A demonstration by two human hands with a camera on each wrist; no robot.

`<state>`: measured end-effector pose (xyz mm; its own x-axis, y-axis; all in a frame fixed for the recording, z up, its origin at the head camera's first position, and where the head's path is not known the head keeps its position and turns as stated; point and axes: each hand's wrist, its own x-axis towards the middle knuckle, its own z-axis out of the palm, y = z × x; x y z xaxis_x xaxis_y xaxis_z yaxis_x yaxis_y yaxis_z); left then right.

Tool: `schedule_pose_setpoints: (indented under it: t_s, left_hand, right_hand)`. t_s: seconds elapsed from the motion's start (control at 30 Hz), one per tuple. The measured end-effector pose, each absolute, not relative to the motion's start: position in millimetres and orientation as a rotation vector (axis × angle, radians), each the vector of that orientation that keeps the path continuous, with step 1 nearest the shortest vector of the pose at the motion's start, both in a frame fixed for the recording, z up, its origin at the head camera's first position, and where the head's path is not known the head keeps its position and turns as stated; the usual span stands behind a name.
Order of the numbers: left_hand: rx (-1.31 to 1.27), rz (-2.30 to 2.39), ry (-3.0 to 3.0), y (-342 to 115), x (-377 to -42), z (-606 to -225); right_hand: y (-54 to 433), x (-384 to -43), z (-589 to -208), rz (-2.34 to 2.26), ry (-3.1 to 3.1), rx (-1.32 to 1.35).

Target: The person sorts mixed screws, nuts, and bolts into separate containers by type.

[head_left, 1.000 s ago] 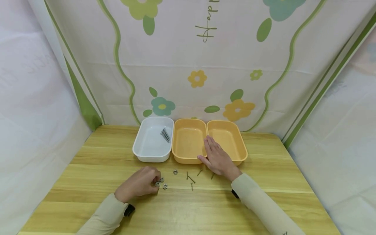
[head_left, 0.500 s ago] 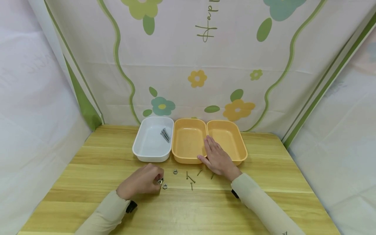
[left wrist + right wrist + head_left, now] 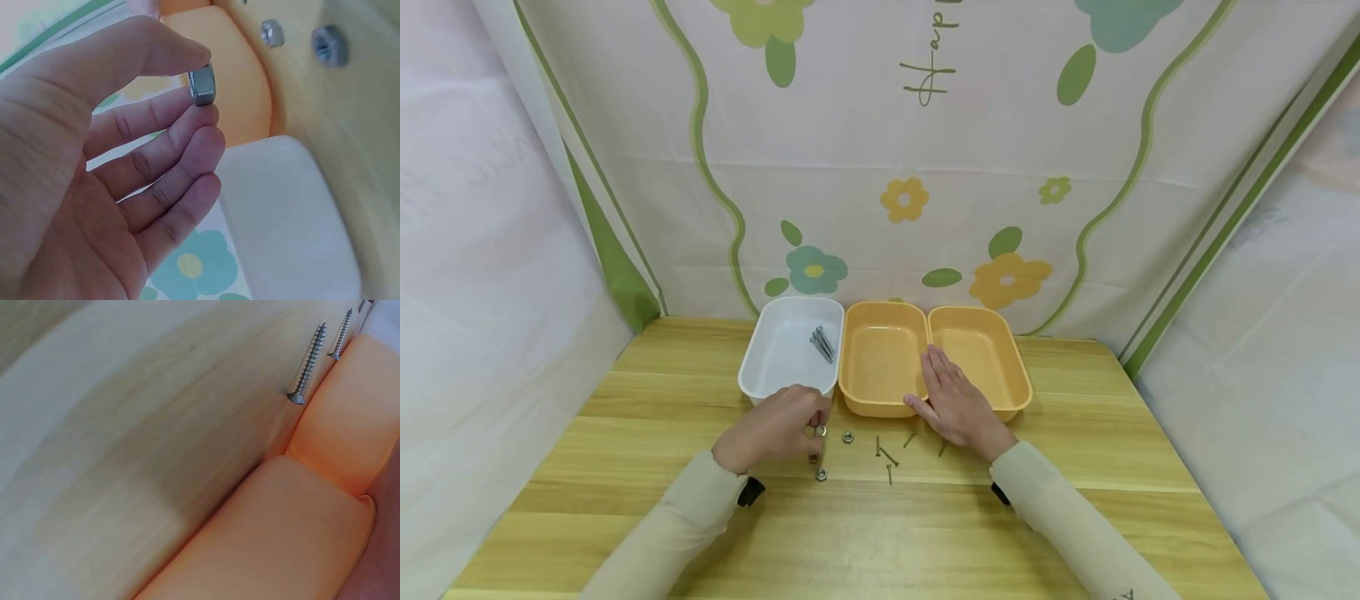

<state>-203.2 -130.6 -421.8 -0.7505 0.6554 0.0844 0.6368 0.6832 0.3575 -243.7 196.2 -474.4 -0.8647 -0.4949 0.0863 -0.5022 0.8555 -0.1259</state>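
Observation:
Between thumb and fingertips, my left hand (image 3: 775, 427) pinches a hex nut (image 3: 202, 85), held up near the front wall of the white tray (image 3: 743, 377). Loose nuts (image 3: 822, 474) lie on the table just below and to the right of that hand. My right hand (image 3: 958, 408) rests with straight fingers over the adjoining rims of the middle orange tray (image 3: 880, 410) and the right orange tray (image 3: 1024, 383). Several small screws (image 3: 889, 457) are scattered in front of the orange trays; one screw (image 3: 307, 364) shows large in the right wrist view.
A small bunch of long screws or bolts (image 3: 822, 343) lies in the white tray. All three trays stand side by side at the back of the wooden table (image 3: 880, 542). Behind them hangs a flower-patterned cloth (image 3: 850, 150), with pale cloth on both sides.
My left hand has picked a nut up off the table and carried it forward and slightly right, to the white tray's front edge. My right hand has stayed in place.

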Motion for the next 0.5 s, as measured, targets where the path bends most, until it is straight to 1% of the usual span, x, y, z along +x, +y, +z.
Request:
schedule_pose_setpoints:
  t_s: [0.27, 0.5]
  left_hand:
    - [1.126, 0.587, 2.857, -119.2, -227.8, -409.0]
    - [1.093, 0.603, 2.86, -106.6, -246.9, -408.6]
  right_hand:
    - [196.2, -244.2, -475.2, 0.226, -2.997, 0.782]
    - [195.4, -244.2, -474.3, 0.206, -2.986, 0.789]
